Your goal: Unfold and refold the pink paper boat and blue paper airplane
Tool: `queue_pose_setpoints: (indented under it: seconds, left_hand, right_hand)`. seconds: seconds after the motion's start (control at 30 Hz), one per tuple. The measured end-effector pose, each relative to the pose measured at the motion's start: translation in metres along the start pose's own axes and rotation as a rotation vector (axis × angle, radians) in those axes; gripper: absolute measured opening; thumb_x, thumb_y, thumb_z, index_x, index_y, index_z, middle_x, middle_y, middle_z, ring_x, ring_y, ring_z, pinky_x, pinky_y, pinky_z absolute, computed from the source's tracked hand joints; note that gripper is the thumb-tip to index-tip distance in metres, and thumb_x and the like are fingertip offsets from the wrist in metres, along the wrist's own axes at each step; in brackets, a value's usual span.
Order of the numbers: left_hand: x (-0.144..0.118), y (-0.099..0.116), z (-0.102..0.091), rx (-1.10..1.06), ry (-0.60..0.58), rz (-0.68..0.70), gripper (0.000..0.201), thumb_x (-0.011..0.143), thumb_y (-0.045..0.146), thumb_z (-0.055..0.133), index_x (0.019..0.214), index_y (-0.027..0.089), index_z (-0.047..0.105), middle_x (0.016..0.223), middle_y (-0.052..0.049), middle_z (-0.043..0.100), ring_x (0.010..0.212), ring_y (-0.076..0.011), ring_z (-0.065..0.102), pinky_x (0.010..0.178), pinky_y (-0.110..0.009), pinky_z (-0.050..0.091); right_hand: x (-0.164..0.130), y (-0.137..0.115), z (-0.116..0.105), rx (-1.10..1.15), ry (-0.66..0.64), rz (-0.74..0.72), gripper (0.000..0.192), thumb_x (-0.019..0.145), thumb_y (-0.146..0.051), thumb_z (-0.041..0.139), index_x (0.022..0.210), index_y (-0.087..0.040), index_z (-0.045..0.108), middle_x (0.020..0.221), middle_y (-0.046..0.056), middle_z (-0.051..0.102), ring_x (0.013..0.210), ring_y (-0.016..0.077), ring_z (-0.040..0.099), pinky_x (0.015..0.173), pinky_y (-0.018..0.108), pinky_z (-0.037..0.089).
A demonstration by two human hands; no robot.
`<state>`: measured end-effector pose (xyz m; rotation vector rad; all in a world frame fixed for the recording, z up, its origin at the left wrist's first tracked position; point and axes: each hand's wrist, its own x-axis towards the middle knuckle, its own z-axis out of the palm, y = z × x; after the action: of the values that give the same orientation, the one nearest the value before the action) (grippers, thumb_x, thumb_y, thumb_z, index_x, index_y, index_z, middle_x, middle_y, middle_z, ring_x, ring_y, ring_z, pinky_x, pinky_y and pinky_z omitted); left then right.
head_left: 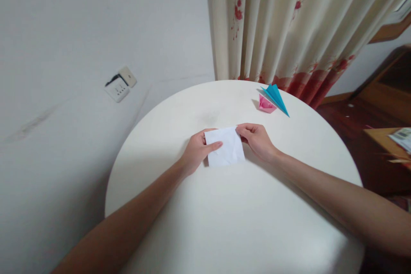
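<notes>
A small white sheet of paper (226, 149), slightly creased, lies near the middle of a round white table (244, 218). My left hand (196, 150) grips the paper's left edge, thumb lying on top. My right hand (257, 139) pinches its upper right corner. Both forearms reach in from the bottom of the view.
A blue folded paper plane (276, 97) and a pink folded paper piece (266, 105) rest at the table's far right edge. Behind stands a flowered cream curtain (289, 21). A wall socket (120, 84) sits on the white wall at left. Wooden furniture (388, 137) is at right.
</notes>
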<state>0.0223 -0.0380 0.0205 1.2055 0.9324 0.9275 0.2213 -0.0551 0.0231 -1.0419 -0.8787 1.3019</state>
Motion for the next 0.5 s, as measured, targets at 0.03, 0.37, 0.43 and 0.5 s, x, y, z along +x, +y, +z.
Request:
queue_pose_setpoints:
  seconds: [0.03, 0.37, 0.43, 0.5]
  left_hand:
    - [0.0000, 0.0002, 0.0000, 0.002, 0.002, 0.003, 0.057, 0.065, 0.030, 0.089, 0.114, 0.013, 0.065, 0.104, -0.011, 0.075, 0.087, -0.0210, 0.071, 0.080, -0.033, 0.055]
    - [-0.0006, -0.0008, 0.0018, 0.236, 0.109, 0.147, 0.051, 0.068, 0.031, 0.086, 0.112, 0.015, 0.066, 0.099, -0.007, 0.075, 0.086, -0.0206, 0.070, 0.075, -0.028, 0.055]
    - [-0.0020, 0.0012, 0.0025, 0.296, 0.075, 0.155, 0.053, 0.067, 0.029, 0.085, 0.115, 0.016, 0.065, 0.102, -0.006, 0.074, 0.090, -0.0207, 0.070, 0.077, -0.028, 0.054]
    - [-0.0035, 0.0042, 0.0031, 0.345, 0.029, 0.143, 0.056, 0.067, 0.027, 0.084, 0.119, 0.016, 0.065, 0.105, -0.006, 0.073, 0.091, -0.0206, 0.069, 0.078, -0.028, 0.054]
  right_hand:
    - [-0.0006, 0.0001, 0.0006, 0.002, -0.003, 0.011, 0.023, 0.063, -0.036, 0.081, 0.068, -0.015, 0.074, 0.070, 0.006, 0.070, 0.068, 0.0173, 0.061, 0.073, 0.034, 0.051]
    - [-0.0091, 0.0041, 0.0054, -0.031, -0.053, 0.052, 0.039, 0.064, -0.051, 0.084, 0.067, -0.014, 0.071, 0.066, 0.004, 0.067, 0.058, 0.0143, 0.054, 0.055, 0.028, 0.040]
    - [-0.0094, 0.0039, 0.0049, -0.047, -0.037, 0.048, 0.038, 0.065, -0.050, 0.083, 0.069, -0.014, 0.072, 0.066, 0.004, 0.067, 0.057, 0.0140, 0.054, 0.054, 0.027, 0.038]
    - [-0.0091, 0.0035, 0.0046, -0.069, -0.031, 0.055, 0.036, 0.067, -0.049, 0.081, 0.071, -0.014, 0.072, 0.066, 0.003, 0.067, 0.056, 0.0141, 0.054, 0.052, 0.027, 0.037]
